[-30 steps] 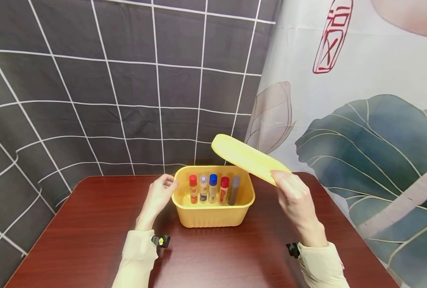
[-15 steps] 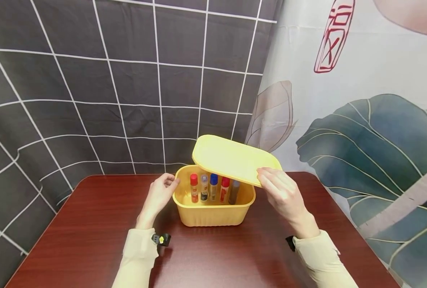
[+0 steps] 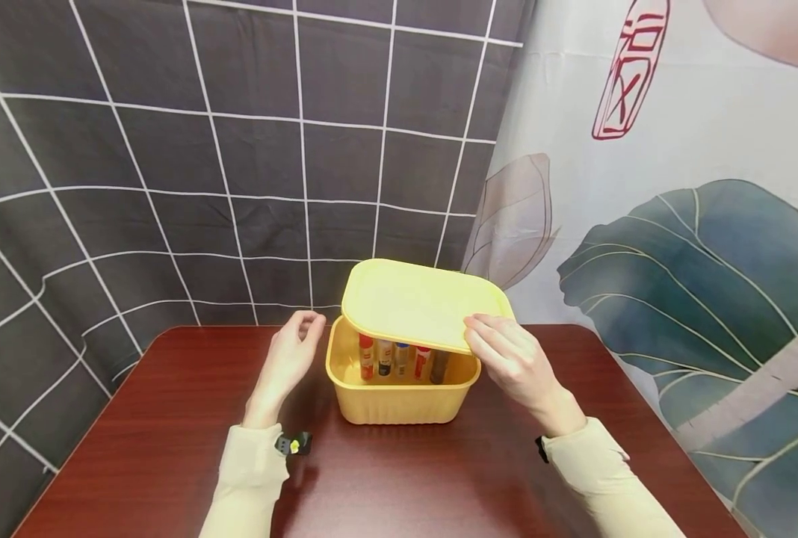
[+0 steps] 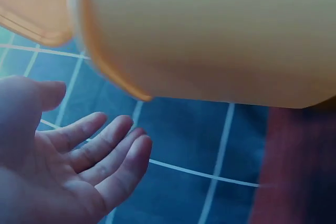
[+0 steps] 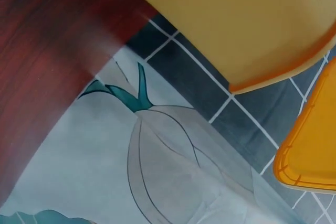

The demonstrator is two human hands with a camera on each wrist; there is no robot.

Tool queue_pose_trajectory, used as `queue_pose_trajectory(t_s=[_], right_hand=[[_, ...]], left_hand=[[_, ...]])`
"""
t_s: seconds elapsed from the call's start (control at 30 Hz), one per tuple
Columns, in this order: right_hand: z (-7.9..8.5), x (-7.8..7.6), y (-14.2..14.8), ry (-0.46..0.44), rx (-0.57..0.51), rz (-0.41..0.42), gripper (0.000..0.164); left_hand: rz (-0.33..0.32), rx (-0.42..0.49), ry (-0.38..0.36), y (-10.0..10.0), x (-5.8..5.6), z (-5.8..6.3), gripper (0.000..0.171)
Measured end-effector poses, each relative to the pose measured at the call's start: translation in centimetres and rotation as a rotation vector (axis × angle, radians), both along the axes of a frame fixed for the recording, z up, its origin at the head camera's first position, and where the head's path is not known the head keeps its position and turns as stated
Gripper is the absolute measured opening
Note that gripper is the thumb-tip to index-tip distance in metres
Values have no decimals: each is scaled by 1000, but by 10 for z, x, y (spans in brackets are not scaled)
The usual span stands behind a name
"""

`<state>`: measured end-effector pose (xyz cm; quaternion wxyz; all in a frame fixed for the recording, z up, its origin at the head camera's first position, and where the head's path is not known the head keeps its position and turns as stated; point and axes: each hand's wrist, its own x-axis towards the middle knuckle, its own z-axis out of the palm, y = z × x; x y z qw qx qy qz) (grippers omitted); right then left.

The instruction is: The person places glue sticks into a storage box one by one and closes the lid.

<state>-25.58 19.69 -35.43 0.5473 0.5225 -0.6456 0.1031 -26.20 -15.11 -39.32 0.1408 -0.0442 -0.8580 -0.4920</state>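
Observation:
A yellow plastic box stands on the table, with several glue sticks upright inside, their caps red, blue and grey. My right hand pinches the front right edge of the yellow lid, which is tilted above the box and covers its back part and the tops of the sticks. To the left of the box my left hand is off the rim, fingers loosely bent and holding nothing. The left wrist view shows that hand apart from the box wall. My right hand is outside the right wrist view.
The dark red wooden table reaches back to a dark grey cloth with white grid lines. A pale cloth with a leaf print hangs at the right.
My right hand has brought the lid leftward and down over the box, so it now hides more of the inside. My left hand has come away from the box's left rim.

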Motion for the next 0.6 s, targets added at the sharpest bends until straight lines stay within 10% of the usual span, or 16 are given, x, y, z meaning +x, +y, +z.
queue_pose_trajectory(t_s=[0.33,0.6], right_hand=[[-4,-7,-3,35,119,-21,17],[0,-3,-8,80,172,-2,18]], left_hand=[[-215,124,-95,-1,4,42,47],[-298,339,-278,12,-4,46,51]])
